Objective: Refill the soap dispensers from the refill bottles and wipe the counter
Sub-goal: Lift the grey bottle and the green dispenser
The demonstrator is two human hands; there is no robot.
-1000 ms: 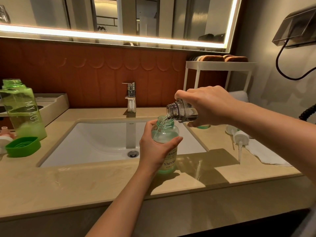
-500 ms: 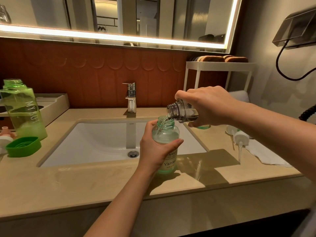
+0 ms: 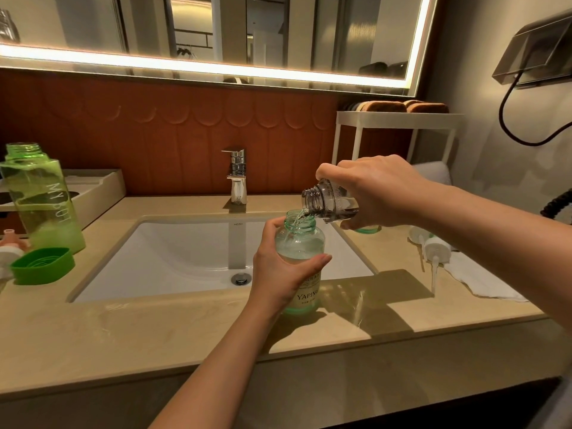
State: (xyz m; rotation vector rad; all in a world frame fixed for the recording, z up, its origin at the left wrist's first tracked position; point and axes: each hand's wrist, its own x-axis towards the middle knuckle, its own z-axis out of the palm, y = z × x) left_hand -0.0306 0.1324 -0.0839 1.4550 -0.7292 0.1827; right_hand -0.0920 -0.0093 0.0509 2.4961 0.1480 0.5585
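A green-tinted soap dispenser bottle (image 3: 299,249) labelled YAPING stands uncapped on the beige counter (image 3: 123,329) at the sink's front right corner. My left hand (image 3: 278,274) grips its body. My right hand (image 3: 371,193) holds a clear refill bottle (image 3: 325,201) tipped on its side, its mouth just over the dispenser's neck, and a thin stream of clear liquid runs into the dispenser. A white pump head (image 3: 435,252) with its tube lies on the counter to the right, beside a white cloth (image 3: 483,280).
The white sink (image 3: 173,255) and chrome faucet (image 3: 236,174) lie behind my left hand. At the left stand a tall open green bottle (image 3: 43,199), its green cap (image 3: 43,266) and a white tray (image 3: 96,187). A white rack (image 3: 399,119) holding towels stands at the back right.
The liquid level in the dispenser has risen slightly. Both hands and both bottles have stayed almost still.
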